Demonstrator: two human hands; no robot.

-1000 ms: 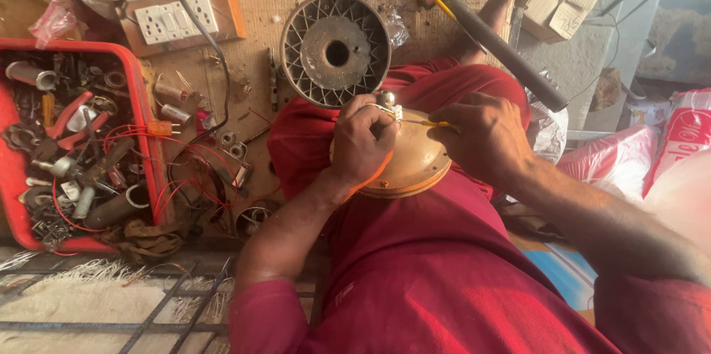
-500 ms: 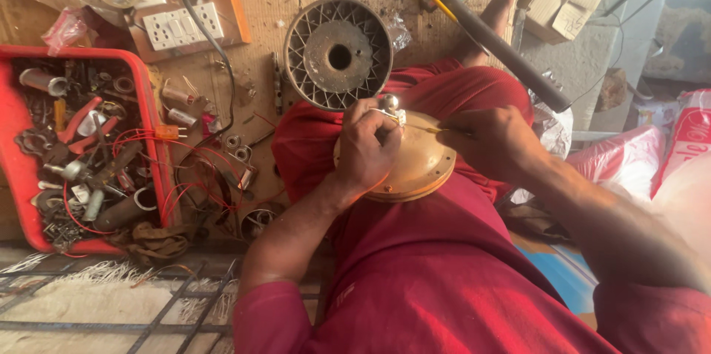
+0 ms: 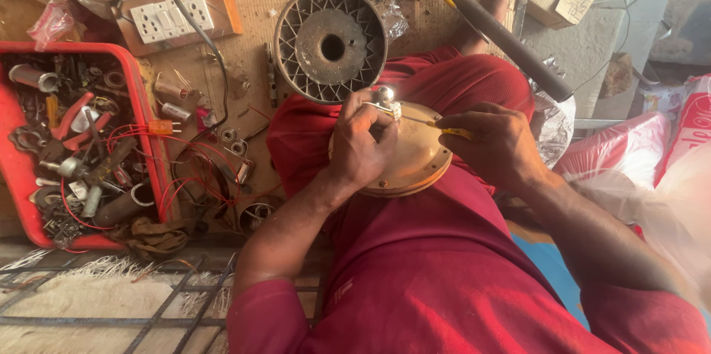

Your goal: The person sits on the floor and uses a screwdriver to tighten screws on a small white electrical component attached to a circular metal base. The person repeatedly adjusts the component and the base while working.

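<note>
On the lap, the left hand (image 3: 361, 148) is gripping the brass-coloured round cover (image 3: 412, 158), fingers curled tight on its rim, while the right hand (image 3: 495, 143) is pinching a yellow-handled screwdriver (image 3: 443, 129) at the centre fitting (shiny stud (image 3: 384, 95) not freed yet). Ribbed motor housing (image 3: 331, 44) is sitting apart already.

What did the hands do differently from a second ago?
Hardly anything. The left hand keeps gripping the round brass-coloured cover on the lap, and the right hand still points its thin yellow-handled screwdriver at the small part on top. Nothing was picked up or let go. The red tray and spoked metal wheel stayed put.
</note>
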